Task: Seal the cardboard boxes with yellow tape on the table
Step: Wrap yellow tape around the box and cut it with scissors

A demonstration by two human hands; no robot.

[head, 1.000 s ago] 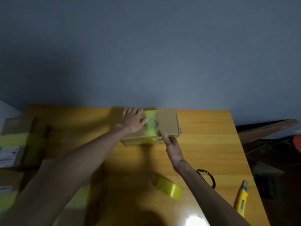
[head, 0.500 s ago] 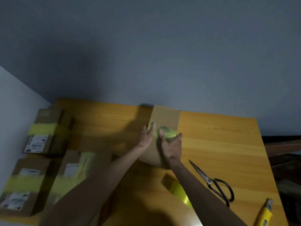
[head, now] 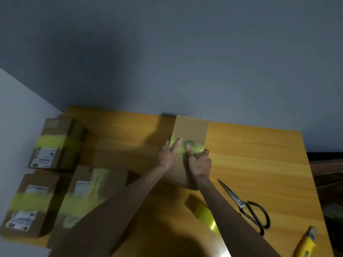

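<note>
A brown cardboard box [head: 191, 128] lies lengthwise in the middle of the wooden table [head: 250, 145], with a band of yellow tape [head: 197, 147] across its top. My left hand [head: 167, 154] presses straight fingers onto the left end of that band. My right hand [head: 199, 164] has its thumb on the tape, and its fingers curl over the box's right edge. The yellow tape roll [head: 205, 215] lies near me, partly behind my right forearm.
Three taped boxes with labels sit at the left: a far one [head: 55, 143], a near one [head: 31, 203] and one [head: 89, 191] beside my left arm. Black-handled scissors [head: 245, 203] and a yellow utility knife [head: 306, 242] lie to the right.
The box has been turned from crosswise to lengthwise. Both hands have come together on the tape band, and the view has swung left to show the taped boxes.
</note>
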